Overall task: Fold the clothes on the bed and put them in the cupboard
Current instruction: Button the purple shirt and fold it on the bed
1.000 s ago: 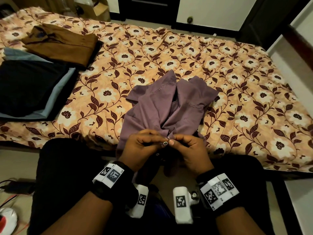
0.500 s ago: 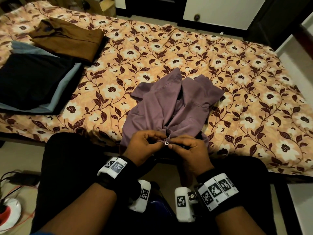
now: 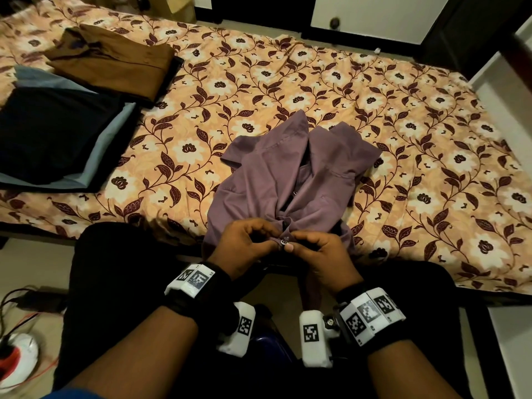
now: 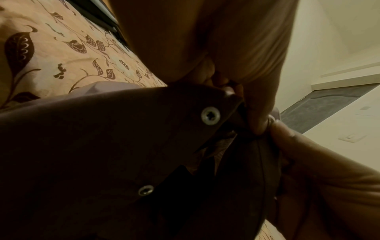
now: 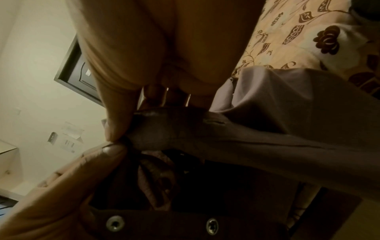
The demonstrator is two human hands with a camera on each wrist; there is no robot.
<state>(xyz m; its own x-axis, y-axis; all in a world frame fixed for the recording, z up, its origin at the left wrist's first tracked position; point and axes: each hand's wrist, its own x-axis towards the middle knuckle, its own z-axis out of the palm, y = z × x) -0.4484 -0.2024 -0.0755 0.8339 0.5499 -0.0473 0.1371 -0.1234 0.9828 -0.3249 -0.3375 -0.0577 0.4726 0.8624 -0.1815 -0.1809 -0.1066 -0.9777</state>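
A purple shirt (image 3: 290,180) lies crumpled at the bed's near edge, its lower part hanging over the side. Both my hands hold its front edges together over my lap. My left hand (image 3: 272,239) pinches the edge with the metal snap button (image 3: 284,242). My right hand (image 3: 296,245) pinches the opposite edge, thumb tip against the snap. In the left wrist view the dark shirt (image 4: 102,146) shows a snap (image 4: 210,115) close to my pinching fingertips (image 4: 259,125). In the right wrist view the shirt (image 5: 287,116) drapes from my fingers, with two snaps (image 5: 115,224) low down.
A folded brown shirt (image 3: 115,59) and a folded black garment (image 3: 51,133) on a light blue one lie at the bed's left. The floral bedspread (image 3: 431,133) is bare to the right. Cables and a white object (image 3: 17,361) lie on the floor at left.
My hands stay pinched on the shirt's front edges at the snap, drawn slightly closer together. The view has tilted a little; the shirt's upper part has barely shifted.
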